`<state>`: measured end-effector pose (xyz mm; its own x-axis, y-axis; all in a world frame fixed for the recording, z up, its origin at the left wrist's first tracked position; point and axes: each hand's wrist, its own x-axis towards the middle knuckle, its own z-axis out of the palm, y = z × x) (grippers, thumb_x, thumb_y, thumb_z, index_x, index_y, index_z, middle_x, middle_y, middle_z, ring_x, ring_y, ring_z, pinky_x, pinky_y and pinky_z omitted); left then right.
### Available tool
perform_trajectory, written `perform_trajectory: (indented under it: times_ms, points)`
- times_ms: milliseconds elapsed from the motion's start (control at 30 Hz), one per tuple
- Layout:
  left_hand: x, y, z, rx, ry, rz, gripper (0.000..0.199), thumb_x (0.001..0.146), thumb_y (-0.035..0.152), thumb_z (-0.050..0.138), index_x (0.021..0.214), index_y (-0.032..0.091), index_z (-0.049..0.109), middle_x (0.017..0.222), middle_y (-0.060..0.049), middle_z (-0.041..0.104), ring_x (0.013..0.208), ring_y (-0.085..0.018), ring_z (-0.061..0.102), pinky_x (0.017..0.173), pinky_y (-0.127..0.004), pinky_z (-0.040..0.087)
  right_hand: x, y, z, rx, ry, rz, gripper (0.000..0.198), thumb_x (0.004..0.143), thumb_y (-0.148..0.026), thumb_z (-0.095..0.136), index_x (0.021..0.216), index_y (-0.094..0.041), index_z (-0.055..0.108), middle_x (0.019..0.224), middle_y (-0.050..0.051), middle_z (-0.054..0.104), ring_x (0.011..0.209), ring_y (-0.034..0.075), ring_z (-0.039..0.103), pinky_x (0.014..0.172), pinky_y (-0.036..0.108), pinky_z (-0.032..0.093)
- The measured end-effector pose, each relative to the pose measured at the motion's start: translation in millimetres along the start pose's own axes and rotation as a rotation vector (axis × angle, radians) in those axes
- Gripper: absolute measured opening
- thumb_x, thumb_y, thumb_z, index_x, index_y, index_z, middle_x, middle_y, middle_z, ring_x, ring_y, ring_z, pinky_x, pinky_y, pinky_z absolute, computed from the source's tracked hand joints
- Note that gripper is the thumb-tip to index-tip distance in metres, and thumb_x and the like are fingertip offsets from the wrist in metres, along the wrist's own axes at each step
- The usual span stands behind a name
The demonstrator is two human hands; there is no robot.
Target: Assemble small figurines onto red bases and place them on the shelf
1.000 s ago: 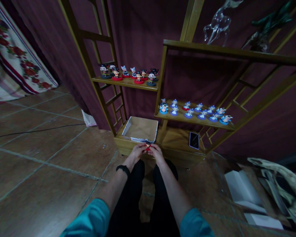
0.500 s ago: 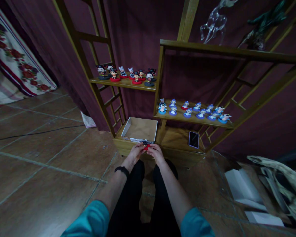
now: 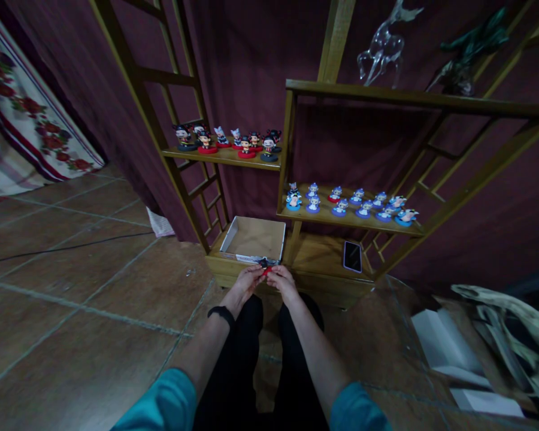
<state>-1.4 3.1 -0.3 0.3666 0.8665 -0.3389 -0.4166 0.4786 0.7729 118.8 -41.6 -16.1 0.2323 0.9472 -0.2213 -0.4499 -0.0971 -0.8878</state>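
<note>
Between my hands is a small figurine (image 3: 265, 264) with a dark head and a red round base. My left hand (image 3: 248, 280) grips it from the left with fingers closed, and my right hand (image 3: 282, 279) pinches the red base from the right. Fingers cover part of its body. It is held over my knees, just in front of an open shallow cardboard box (image 3: 230, 237). On the upper left shelf (image 3: 227, 157) stand several dark-haired figurines (image 3: 246, 148) on red or black bases. Several purple and blue figurines (image 3: 340, 208) stand in two rows on the right shelf (image 3: 323, 214).
A phone (image 3: 353, 256) lies on the cabinet's lower board (image 3: 317, 254). A clear glass deer (image 3: 381, 45) and a dark green ornament (image 3: 471, 54) stand on the top shelf. White boxes (image 3: 449, 347) sit on the floor at right, and a black cable (image 3: 72, 244) runs along the floor at left.
The figurine has tipped slightly between my fingers, so its head shows from a different side. Both hands keep their hold. My view has tilted up a little.
</note>
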Motion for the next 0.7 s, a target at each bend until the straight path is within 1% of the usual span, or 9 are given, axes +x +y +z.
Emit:
perform_trajectory:
  times_ms: [100, 167, 333, 567, 700]
  points:
    - [-0.5, 0.5, 1.7, 0.007, 0.018, -0.006, 0.008, 0.064, 0.004, 0.068, 0.068, 0.009, 0.063, 0.063, -0.004, 0.065, 0.057, -0.008, 0.06, 0.059, -0.017, 0.047, 0.9, 1.3, -0.2, 0.004, 0.002, 0.006, 0.045, 0.05, -0.035, 0.076, 0.09, -0.021, 0.061, 0.071, -0.002, 0.064, 0.059, 0.012, 0.061, 0.058, 0.027, 0.051]
    - [-1.4, 1.4, 2.7, 0.004, 0.007, -0.011, 0.008, 0.065, 0.004, 0.067, 0.069, 0.009, 0.064, 0.064, -0.004, 0.065, 0.059, -0.009, 0.061, 0.061, -0.018, 0.048, 0.5, 0.9, -0.1, 0.006, -0.017, 0.013, 0.048, 0.05, -0.035, 0.076, 0.093, -0.021, 0.062, 0.072, -0.001, 0.065, 0.061, 0.013, 0.061, 0.06, 0.028, 0.051]
    - [-3.2, 3.4, 3.2, -0.007, 0.027, -0.013, 0.01, 0.064, 0.001, 0.067, 0.069, 0.01, 0.064, 0.065, -0.004, 0.066, 0.063, -0.011, 0.063, 0.066, -0.021, 0.05, -0.5, 0.1, -0.1, 0.005, -0.039, 0.001, 0.048, 0.05, -0.035, 0.076, 0.093, -0.021, 0.062, 0.072, -0.002, 0.064, 0.059, 0.012, 0.061, 0.061, 0.028, 0.05]
    - [-5.3, 3.6, 3.5, -0.007, 0.039, -0.006, 0.012, 0.063, 0.001, 0.068, 0.072, 0.008, 0.065, 0.072, -0.007, 0.068, 0.066, -0.012, 0.064, 0.065, -0.021, 0.05, 0.0, 2.2, 0.7, 0.013, -0.039, -0.035, 0.047, 0.05, -0.035, 0.076, 0.093, -0.022, 0.061, 0.072, -0.002, 0.063, 0.061, 0.012, 0.06, 0.062, 0.028, 0.051]
    - [-6.7, 4.0, 4.1, -0.013, 0.053, -0.006, 0.012, 0.064, 0.0, 0.067, 0.072, 0.009, 0.065, 0.072, -0.007, 0.068, 0.067, -0.012, 0.064, 0.066, -0.022, 0.051, -0.6, 1.8, 0.6, 0.015, -0.048, -0.039, 0.047, 0.051, -0.035, 0.076, 0.094, -0.022, 0.061, 0.075, -0.001, 0.064, 0.062, 0.012, 0.06, 0.063, 0.028, 0.051]
